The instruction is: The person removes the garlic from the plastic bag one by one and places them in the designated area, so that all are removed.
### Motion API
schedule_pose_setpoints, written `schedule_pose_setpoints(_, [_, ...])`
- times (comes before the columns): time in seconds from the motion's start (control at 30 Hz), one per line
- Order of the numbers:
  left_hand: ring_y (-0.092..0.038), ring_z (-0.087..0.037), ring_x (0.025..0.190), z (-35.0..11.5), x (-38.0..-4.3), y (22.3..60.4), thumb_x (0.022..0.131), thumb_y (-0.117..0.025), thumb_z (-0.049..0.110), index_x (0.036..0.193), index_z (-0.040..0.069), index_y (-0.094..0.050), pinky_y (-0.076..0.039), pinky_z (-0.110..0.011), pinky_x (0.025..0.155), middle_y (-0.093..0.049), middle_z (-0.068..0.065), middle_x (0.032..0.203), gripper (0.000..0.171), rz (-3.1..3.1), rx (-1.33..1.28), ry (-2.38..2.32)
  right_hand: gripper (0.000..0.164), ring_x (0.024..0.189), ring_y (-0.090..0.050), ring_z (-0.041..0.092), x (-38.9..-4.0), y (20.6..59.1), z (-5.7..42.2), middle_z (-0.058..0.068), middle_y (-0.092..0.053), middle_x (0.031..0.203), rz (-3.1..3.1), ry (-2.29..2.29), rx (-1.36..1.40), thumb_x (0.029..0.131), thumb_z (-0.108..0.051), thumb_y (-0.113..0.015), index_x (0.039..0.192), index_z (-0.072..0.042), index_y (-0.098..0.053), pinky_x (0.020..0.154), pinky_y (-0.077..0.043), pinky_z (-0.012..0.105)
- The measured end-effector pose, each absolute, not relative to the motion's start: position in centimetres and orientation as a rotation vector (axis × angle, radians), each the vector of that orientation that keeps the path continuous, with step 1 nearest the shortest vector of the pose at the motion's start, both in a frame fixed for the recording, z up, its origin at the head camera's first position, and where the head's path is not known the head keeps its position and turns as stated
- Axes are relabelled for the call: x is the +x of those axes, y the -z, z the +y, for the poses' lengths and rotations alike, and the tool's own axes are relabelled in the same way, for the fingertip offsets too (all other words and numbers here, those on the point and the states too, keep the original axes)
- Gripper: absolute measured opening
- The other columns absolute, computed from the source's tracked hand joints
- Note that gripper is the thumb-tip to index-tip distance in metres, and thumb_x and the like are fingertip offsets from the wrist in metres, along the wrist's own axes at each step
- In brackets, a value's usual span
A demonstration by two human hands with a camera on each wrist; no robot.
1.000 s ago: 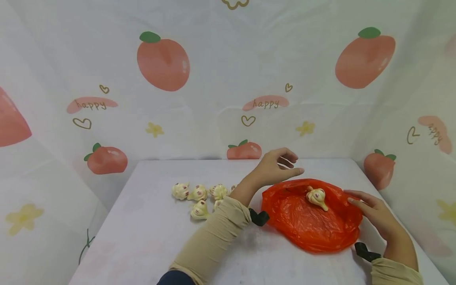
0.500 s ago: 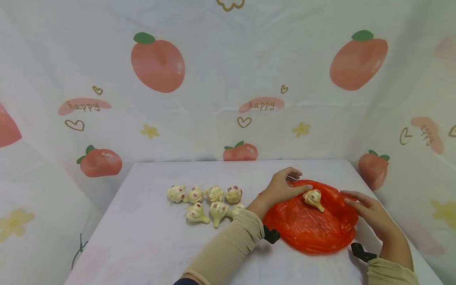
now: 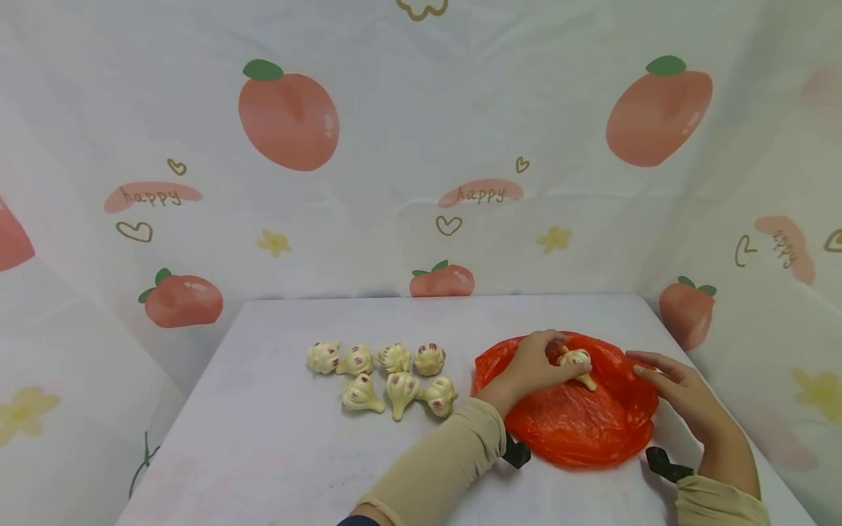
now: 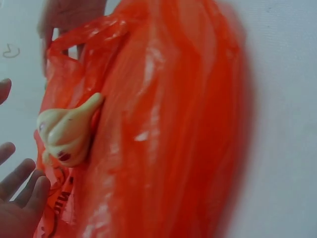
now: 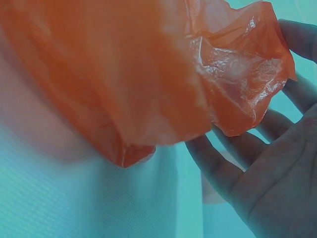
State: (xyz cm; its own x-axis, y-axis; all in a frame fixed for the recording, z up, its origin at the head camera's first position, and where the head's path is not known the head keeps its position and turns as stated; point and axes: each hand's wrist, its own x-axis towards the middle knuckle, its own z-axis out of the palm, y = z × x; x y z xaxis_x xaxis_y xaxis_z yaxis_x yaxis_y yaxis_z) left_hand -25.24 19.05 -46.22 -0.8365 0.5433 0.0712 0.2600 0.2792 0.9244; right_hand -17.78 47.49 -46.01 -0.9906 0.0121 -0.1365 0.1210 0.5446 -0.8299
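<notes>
A red plastic bag (image 3: 585,431) lies spread on the table at the right, with a pale garlic bulb (image 3: 576,358) on it towards the far side. My left hand (image 3: 536,365) reaches over the bag, thumb beside the bulb. In the left wrist view, its parted fingers (image 4: 17,183) stand just short of the garlic bulb (image 4: 67,134) and hold nothing. My right hand (image 3: 687,394) is at the bag's right edge. In the right wrist view, its loosely spread fingers (image 5: 218,168) touch the crinkled bag (image 5: 237,74) and are partly hidden behind it.
Several more garlic bulbs (image 3: 401,391) lie in two rows left of the bag on the white table (image 3: 263,453). A printed white cloth (image 3: 381,131) hangs behind and at both sides.
My left hand has come down and to the right, from above the bag's far edge to beside the garlic bulb. My right hand stays at the bag's edge. The view has shifted slightly.
</notes>
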Motion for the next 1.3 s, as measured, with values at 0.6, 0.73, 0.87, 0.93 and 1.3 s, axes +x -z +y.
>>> schedule_pose_setpoints(0.6, [-0.058,-0.002,0.108,20.0,-24.8,47.7,0.092,-0.082,0.043,0.138,0.014,-0.063,-0.053,-0.016,0.088,-0.064,0.007,0.124,0.057,2.345,0.756,-1.508,0.058,0.101,-0.058,-0.018,-17.8,46.1,47.5,-0.042,-0.056,0.111,2.65,1.44,0.111,0.111,-0.039,-0.056,0.153,0.001,-0.05,0.084,-0.059,0.02])
schedule_pose_setpoints(0.73, [-0.059,-0.005,0.103,20.2,-24.8,47.8,0.094,-0.082,0.037,0.135,0.013,-0.064,-0.053,-0.014,0.082,-0.064,0.006,0.119,0.052,2.325,0.757,-1.532,0.058,0.101,-0.057,-0.019,-17.9,46.1,47.6,-0.044,-0.053,0.112,2.656,1.432,0.123,0.11,-0.039,-0.056,0.153,0.001,-0.05,0.084,-0.06,0.021])
schedule_pose_setpoints(0.87, [-0.058,-0.005,0.101,20.3,-24.7,47.8,0.095,-0.082,0.033,0.134,0.013,-0.064,-0.052,-0.013,0.08,-0.062,0.006,0.118,0.048,2.34,0.759,-1.51,0.058,0.101,-0.057,-0.019,-17.8,46.1,47.6,-0.044,-0.053,0.113,2.653,1.431,0.13,0.11,-0.039,-0.057,0.153,0.0,-0.05,0.084,-0.06,0.021])
schedule_pose_setpoints(0.93, [-0.057,-0.005,0.101,20.4,-24.6,47.8,0.095,-0.082,0.032,0.134,0.012,-0.064,-0.051,-0.013,0.081,-0.062,0.005,0.119,0.048,2.361,0.763,-1.491,0.058,0.101,-0.057,-0.019,-17.8,46.1,47.6,-0.043,-0.054,0.113,2.654,1.436,0.127,0.11,-0.039,-0.056,0.153,0.0,-0.05,0.084,-0.06,0.02])
schedule_pose_setpoints(1.3, [-0.054,-0.003,0.104,20.7,-24.5,48.1,0.093,-0.083,0.032,0.139,0.012,-0.062,-0.052,-0.014,0.089,-0.061,0.004,0.123,0.055,2.414,0.734,-1.457,0.056,0.101,-0.058,-0.018,-17.8,46.1,47.6,-0.041,-0.056,0.112,2.679,1.447,0.101,0.111,-0.038,-0.056,0.152,0.001,-0.052,0.083,-0.058,0.017])
